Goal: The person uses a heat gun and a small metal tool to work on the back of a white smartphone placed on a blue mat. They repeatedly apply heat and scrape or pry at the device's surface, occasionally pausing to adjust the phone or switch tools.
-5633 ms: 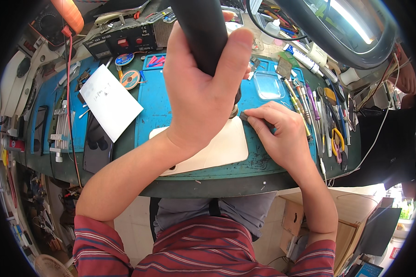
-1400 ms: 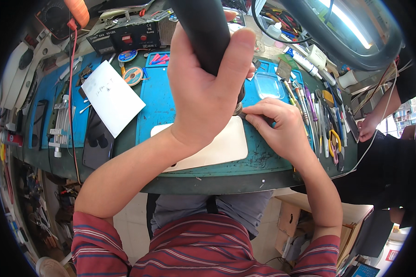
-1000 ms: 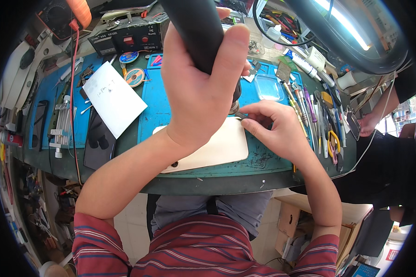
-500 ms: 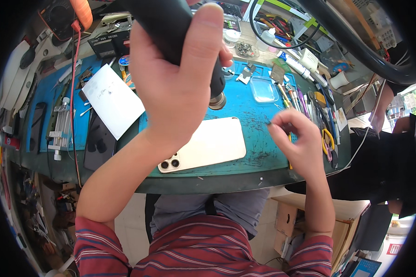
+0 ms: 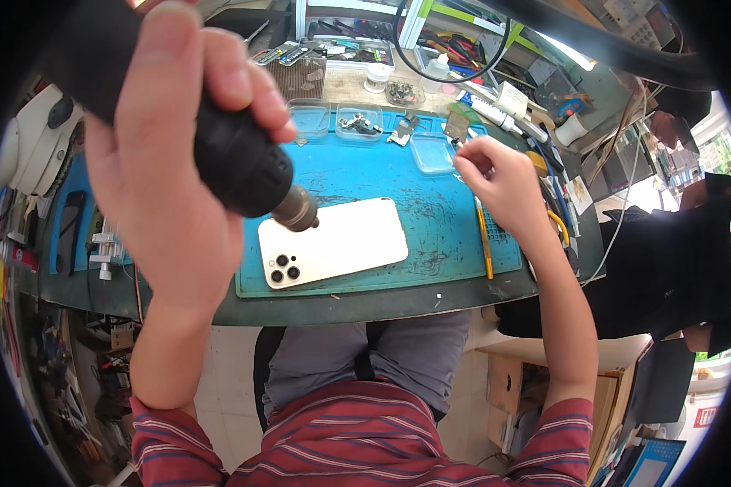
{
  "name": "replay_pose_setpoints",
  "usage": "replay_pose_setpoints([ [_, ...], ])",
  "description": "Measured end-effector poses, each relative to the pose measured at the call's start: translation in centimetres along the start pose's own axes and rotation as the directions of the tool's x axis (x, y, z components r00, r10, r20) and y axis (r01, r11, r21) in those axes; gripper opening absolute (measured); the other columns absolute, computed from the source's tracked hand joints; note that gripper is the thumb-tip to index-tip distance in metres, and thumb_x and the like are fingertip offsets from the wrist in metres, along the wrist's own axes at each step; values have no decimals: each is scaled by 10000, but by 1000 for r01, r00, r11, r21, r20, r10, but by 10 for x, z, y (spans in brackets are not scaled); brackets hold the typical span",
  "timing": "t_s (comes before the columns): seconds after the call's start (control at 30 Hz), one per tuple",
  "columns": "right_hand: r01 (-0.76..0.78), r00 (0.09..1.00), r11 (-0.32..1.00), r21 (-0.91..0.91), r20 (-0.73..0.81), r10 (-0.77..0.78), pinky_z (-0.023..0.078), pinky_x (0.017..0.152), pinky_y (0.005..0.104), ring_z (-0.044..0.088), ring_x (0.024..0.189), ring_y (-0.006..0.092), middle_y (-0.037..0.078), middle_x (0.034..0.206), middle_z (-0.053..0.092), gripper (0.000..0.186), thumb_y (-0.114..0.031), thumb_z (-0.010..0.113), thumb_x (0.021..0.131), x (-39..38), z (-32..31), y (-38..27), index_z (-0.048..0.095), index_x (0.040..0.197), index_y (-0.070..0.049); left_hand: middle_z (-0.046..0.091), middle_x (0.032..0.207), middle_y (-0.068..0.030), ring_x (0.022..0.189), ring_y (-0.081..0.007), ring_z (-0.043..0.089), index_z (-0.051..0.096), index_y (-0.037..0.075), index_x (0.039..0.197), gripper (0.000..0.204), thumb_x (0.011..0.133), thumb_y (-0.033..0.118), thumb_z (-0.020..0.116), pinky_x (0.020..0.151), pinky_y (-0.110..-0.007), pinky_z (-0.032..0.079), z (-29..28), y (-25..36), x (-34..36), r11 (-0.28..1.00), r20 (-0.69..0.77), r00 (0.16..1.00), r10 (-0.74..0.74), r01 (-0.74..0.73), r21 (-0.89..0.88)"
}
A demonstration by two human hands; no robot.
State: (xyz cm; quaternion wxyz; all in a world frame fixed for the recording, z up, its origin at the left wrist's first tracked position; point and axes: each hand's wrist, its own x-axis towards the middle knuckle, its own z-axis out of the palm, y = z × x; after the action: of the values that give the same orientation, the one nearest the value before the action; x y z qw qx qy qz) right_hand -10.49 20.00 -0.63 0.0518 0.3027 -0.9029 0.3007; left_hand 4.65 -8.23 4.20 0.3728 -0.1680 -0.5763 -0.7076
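My left hand (image 5: 158, 162) is closed around a black hot air gun (image 5: 240, 166), held high on the left. The gun's metal nozzle (image 5: 296, 209) points down to the right, and in the picture overlaps the upper edge of a pale gold phone (image 5: 345, 242). That phone lies back up, its camera lenses at the near left corner; the gap to the nozzle is hard to judge. My right hand (image 5: 505, 183) has its thumb and fingers pinched together beside a shallow clear plastic box (image 5: 432, 152). What the pinch holds, if anything, is too small to name.
A blue work mat (image 5: 317, 174) covers the bench. At its far side stand a clear box of small parts (image 5: 359, 126) and a bottle (image 5: 437, 69). A yellow pen-shaped tool (image 5: 485, 239) lies right of the phone. A black hose (image 5: 609, 61) arches overhead; another person (image 5: 642, 268) stands at right.
My left hand and the hot air gun have swung left, tilting the nozzle toward the phone. My right hand has moved farther away, up beside the clear box. The view has shifted slightly.
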Motion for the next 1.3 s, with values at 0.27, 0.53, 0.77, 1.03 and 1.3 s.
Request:
replay_pose_setpoints([
  [0.27, 217, 976, 905, -367, 106, -191, 546, 799, 411, 703, 882, 321, 146, 934, 721, 206, -245, 719, 944, 42, 12, 20, 733, 1019, -53, 462, 870, -6, 791, -121, 483, 422, -20, 1429, 481, 1105, 336, 435, 729, -286, 444, -19, 28, -12, 997, -39, 999, 28, -25, 72],
  [0.53, 61, 991, 859, -508, -70, -112, 525, 845, 431, 684, 952, 336, 135, 956, 723, 158, -128, 676, 933, -21, -25, 52, 742, 1056, -55, 441, 865, -4, 762, -106, 462, 393, -30, 1457, 512, 1111, 347, 423, 701, -265, 426, -37, 38, -15, 997, 17, 1000, 12, -13, 75],
  [0.77, 510, 830, 859, -47, 288, -477, 418, 1137, 462, 527, 1364, 353, 175, 1465, 562, 775, -352, 834, 826, -41, 24, -32, 516, 1453, -26, 452, 857, 1, 728, -106, 484, 373, -22, 1476, 535, 1115, 371, 417, 662, -257, 459, -26, 32, -21, 996, 58, 998, 6, -11, 83],
  [1.03, 577, 799, 816, 17, 194, -569, 499, 992, 451, 600, 1133, 337, 153, 1271, 627, 754, -384, 831, 790, -32, 61, -50, 581, 1396, -13, 443, 848, 3, 725, -98, 472, 361, -33, 1488, 557, 1113, 374, 427, 661, -248, 439, -16, 35, -21, 988, 19, 999, 25, -28, 152],
  [1.3, 256, 937, 914, -313, -154, -315, 491, 861, 422, 603, 1027, 299, 131, 1100, 637, 503, -355, 788, 869, -65, 71, -63, 670, 1224, -20, 424, 852, -1, 747, -95, 445, 347, -71, 1497, 583, 1093, 333, 460, 663, -245, 403, -6, 39, -13, 994, -35, 998, 56, -53, 98],
])
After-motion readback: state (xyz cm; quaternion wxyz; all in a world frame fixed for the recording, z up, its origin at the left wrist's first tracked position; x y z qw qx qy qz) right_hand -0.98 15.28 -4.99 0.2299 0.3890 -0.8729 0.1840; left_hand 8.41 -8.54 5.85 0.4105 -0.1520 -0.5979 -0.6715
